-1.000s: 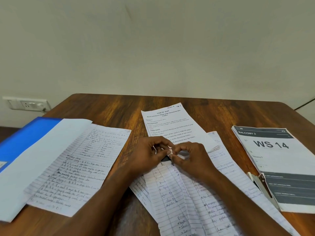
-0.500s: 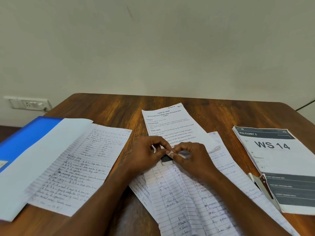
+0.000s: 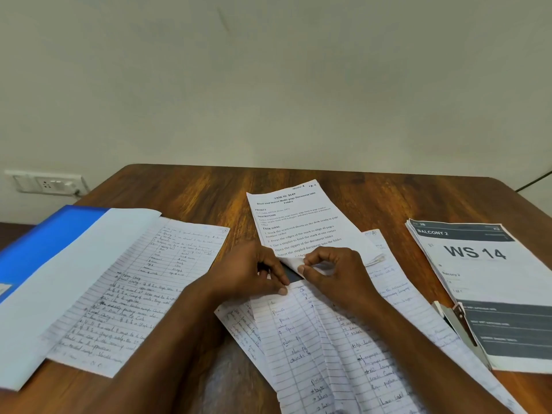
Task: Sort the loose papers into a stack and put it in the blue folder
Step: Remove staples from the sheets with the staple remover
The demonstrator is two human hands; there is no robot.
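Note:
Several lined handwritten sheets (image 3: 301, 339) lie fanned out in front of me on the wooden table (image 3: 209, 189). My left hand (image 3: 248, 271) pinches their top edge with thumb and fingers. My right hand (image 3: 334, 273) pinches a white paper corner just above, next to a small dark object (image 3: 291, 273) between the hands. A printed task sheet (image 3: 295, 222) lies partly under my hands. The blue folder (image 3: 38, 243) is open at the far left, with a white sheet (image 3: 59, 282) and a handwritten page (image 3: 140, 291) on it.
A printed stack marked WS 14 (image 3: 484, 279) lies at the right. A stapler (image 3: 460, 327) rests against its near left edge. A wall socket (image 3: 44, 182) sits at the left behind the table.
Both hands stay at the top edge of the lined sheets; the fingers have shifted slightly and the dark object between them shows more.

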